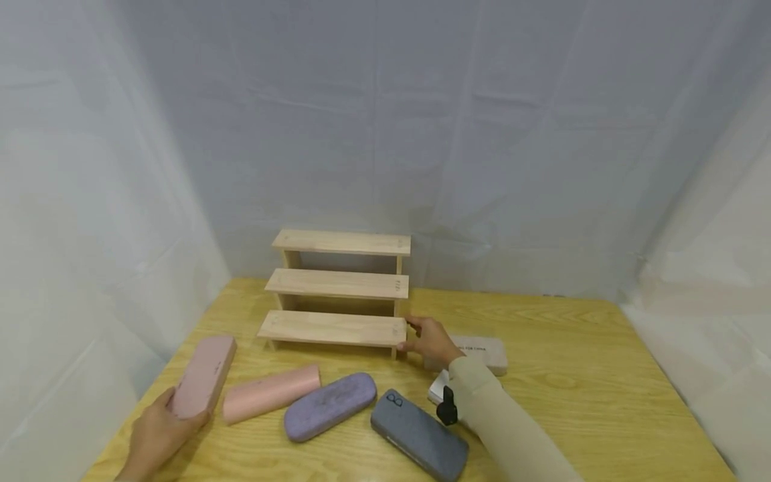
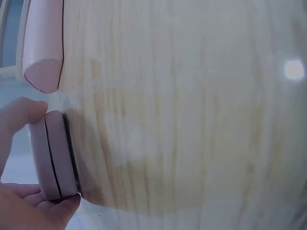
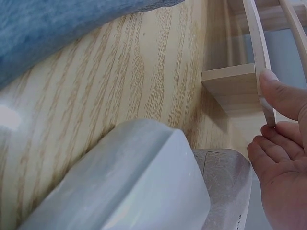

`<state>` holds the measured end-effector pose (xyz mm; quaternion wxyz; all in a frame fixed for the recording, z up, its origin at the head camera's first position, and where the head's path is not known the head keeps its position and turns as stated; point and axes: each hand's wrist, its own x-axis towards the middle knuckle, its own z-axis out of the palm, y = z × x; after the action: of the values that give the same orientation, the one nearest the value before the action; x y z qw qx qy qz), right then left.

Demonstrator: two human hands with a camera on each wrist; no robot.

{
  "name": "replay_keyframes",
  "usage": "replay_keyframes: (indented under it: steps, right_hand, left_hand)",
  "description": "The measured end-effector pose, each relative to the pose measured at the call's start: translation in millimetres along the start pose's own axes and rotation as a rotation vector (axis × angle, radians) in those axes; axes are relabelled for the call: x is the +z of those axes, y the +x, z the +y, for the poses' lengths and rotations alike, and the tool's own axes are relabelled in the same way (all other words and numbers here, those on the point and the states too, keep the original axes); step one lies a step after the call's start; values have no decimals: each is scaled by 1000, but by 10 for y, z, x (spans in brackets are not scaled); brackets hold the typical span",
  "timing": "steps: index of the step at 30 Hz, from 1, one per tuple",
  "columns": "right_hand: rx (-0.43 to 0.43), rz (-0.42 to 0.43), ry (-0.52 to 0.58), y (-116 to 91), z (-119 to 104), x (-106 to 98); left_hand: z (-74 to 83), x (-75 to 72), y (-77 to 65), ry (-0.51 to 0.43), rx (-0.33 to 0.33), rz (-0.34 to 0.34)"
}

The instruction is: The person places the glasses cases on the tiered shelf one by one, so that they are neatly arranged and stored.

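My left hand (image 1: 158, 432) grips the near end of a flat pink glasses case (image 1: 205, 375) at the table's left, thumb on one side and fingers on the other. The left wrist view shows this case (image 2: 53, 155) end-on, with a dark seam. A three-tier wooden display stand (image 1: 334, 328) stands at the back. At the right end of its lowest board, my right hand (image 1: 430, 340) holds the edge between thumb and fingers. In the right wrist view the thumb lies against the board (image 3: 259, 52), with the fingertips at its end corner.
Along the front lie a rounded pink case (image 1: 271, 393), a purple case (image 1: 330, 406) and a blue-grey case (image 1: 419, 435) marked 8. Beside the right forearm are a white case (image 1: 440, 387) and a beige case (image 1: 496, 355). Pale sheeting (image 1: 385, 134) surrounds the wooden table (image 1: 578, 375).
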<state>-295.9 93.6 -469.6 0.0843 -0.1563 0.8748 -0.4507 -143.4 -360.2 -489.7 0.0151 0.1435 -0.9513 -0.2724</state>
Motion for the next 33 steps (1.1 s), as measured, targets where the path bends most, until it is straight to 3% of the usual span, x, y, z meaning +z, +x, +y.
replay_keyframes:
  steps: [7,10,14,24,33]
  right_hand:
    - [-3,-2,5,-3,-7,-8]
    - [8,-3,21,-2,-10,-8]
    - [6,-5,15,-1,-5,-8]
    - [18,-9,7,-5,-6,-2]
    - [25,-2,5,-3,0,-4]
  left_hand:
    - [8,-11,-8,-51,-48,48]
    - [34,-27,-26,-75,-17,120]
    - [80,-90,-15,-83,38,159]
    - [334,-236,83,-119,73,166]
    - [590,-342,195,-136,148,201]
